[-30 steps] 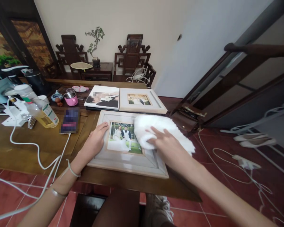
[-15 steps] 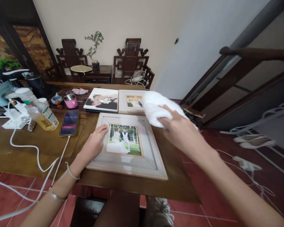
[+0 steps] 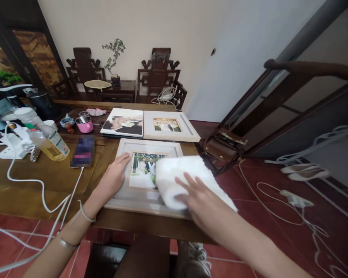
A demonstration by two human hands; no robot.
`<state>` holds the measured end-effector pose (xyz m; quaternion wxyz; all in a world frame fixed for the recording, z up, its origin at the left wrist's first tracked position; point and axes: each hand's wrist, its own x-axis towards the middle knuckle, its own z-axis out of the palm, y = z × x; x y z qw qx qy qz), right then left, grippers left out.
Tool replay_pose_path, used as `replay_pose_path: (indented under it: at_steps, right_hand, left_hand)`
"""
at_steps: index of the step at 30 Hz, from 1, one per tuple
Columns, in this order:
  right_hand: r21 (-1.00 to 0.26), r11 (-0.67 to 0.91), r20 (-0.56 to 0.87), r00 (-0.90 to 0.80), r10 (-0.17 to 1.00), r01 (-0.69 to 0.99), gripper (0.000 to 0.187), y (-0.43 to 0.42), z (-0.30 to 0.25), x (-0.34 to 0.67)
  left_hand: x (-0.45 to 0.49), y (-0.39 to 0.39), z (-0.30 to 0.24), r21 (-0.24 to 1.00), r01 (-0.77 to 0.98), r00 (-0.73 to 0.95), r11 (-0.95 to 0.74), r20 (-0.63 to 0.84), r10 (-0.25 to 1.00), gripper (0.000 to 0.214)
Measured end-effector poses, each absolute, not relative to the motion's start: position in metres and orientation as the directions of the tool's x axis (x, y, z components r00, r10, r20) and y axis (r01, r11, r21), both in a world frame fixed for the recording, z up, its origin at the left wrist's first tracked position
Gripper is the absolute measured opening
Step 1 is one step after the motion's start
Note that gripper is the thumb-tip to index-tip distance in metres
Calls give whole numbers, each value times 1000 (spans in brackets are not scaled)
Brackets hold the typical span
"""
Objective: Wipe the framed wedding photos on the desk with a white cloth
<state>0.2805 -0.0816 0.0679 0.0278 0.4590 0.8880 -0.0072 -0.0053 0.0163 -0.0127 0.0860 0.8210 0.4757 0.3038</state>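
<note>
A pale wooden picture frame point(image 3: 124, 195) with a wedding photo lies flat at the near edge of the wooden table point(image 3: 40, 177). My left hand point(image 3: 114, 178) rests flat on the frame's left border, fingers stretched out. My right hand point(image 3: 198, 197) presses a folded white towel point(image 3: 182, 175) onto the frame's right and lower part, fingers spread on top of the cloth. The towel covers the frame's right side and hangs past the table edge.
Behind lie a second framed photo point(image 3: 171, 125) and a photo book point(image 3: 123, 122). To the left are a phone point(image 3: 82, 150) on a white cable, an oil bottle point(image 3: 48, 141), a pink cup point(image 3: 84, 123) and a power strip point(image 3: 10, 144). Cables trail on the red tile floor.
My right hand swept the towel from the frame's right side up past its far corner, then back down onto its lower right part. The left hand stayed on the frame.
</note>
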Motion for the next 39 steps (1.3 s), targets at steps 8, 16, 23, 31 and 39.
replay_pose_path:
  at_steps: [8, 16, 23, 31, 39]
  right_hand:
    - [-89, 567, -111, -574, 811, 819, 60, -103, 68, 263]
    - [37, 429, 185, -428, 885, 903, 56, 22, 49, 263]
    - [102, 482, 36, -488, 872, 870, 59, -2, 53, 253]
    - [-232, 595, -242, -639, 730, 769, 53, -119, 96, 249]
    - [-124, 550, -8, -555, 832, 826, 63, -59, 56, 235]
  left_hand:
    - [-5, 15, -11, 425, 728, 402, -537, 370, 837, 70]
    - [-8, 16, -11, 427, 712, 423, -558, 375, 825, 71]
    - [-5, 14, -9, 446, 742, 363, -500, 361, 859, 66]
    - [-4, 13, -10, 454, 747, 352, -486, 350, 868, 63]
    - [-7, 15, -10, 402, 749, 414, -526, 336, 846, 72]
